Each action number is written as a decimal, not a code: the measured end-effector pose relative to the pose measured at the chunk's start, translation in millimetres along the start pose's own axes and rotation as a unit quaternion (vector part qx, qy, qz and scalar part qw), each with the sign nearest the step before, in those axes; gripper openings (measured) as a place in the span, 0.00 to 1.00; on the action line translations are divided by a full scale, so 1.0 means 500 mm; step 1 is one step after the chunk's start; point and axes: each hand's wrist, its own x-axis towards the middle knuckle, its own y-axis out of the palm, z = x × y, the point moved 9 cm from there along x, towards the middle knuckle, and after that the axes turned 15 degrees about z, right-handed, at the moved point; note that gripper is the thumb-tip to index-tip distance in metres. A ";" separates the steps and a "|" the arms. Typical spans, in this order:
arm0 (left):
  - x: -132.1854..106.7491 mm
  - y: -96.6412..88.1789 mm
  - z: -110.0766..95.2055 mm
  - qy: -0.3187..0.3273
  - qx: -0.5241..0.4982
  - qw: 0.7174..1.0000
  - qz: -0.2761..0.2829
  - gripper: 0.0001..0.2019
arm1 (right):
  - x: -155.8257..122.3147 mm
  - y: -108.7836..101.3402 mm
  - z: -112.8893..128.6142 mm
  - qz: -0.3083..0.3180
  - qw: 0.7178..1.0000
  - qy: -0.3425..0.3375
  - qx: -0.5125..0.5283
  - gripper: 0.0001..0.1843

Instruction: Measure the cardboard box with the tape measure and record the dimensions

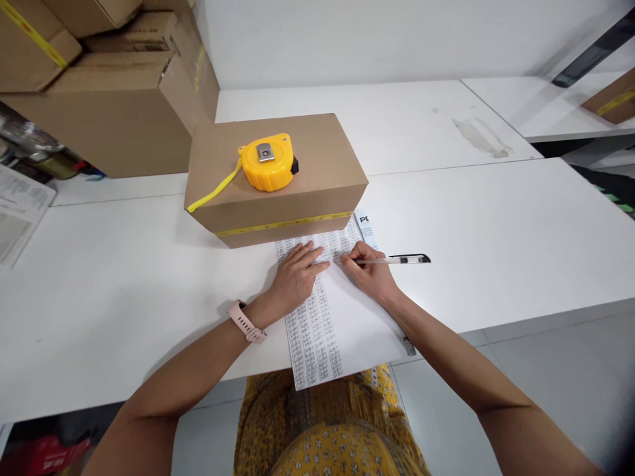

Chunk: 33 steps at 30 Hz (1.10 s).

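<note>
A pen [404, 260] with a clear barrel and black cap end is gripped in my right hand [370, 272], its tip down at the paper. The white sheet [360, 324] carries columns of small handwriting on its left side and along its top; the lower right part is blank. My left hand [297, 277] lies flat on the sheet, fingers spread, left of the pen tip. Just beyond both hands stands a closed cardboard box [317, 158] with a yellow printed tape strip. On top of it rests a yellow tape measure [268, 165] with a wrist strap.
Larger cardboard boxes [114, 112] are stacked at the back left. A printed sheet in a clear sleeve [20, 211] lies at the left edge. The white table [496, 231] meets a wall behind. Another box [612, 99] sits at the far right.
</note>
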 end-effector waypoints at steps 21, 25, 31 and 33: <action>-0.001 -0.008 -0.005 0.004 0.023 1.000 -0.019 0.22 | -0.001 -0.010 -0.004 -0.025 1.000 -0.003 0.002 0.17; -0.002 -0.004 -0.003 0.008 0.015 1.000 -0.017 0.21 | -0.002 -0.010 -0.001 -0.025 1.000 -0.005 -0.004 0.17; -0.005 -0.010 -0.010 0.028 0.040 0.998 -0.049 0.21 | 0.000 -0.009 0.003 -0.022 1.000 -0.016 -0.006 0.16; -0.006 -0.012 -0.011 0.032 0.044 0.997 -0.053 0.20 | 0.000 -0.011 0.003 -0.029 0.999 -0.021 -0.003 0.16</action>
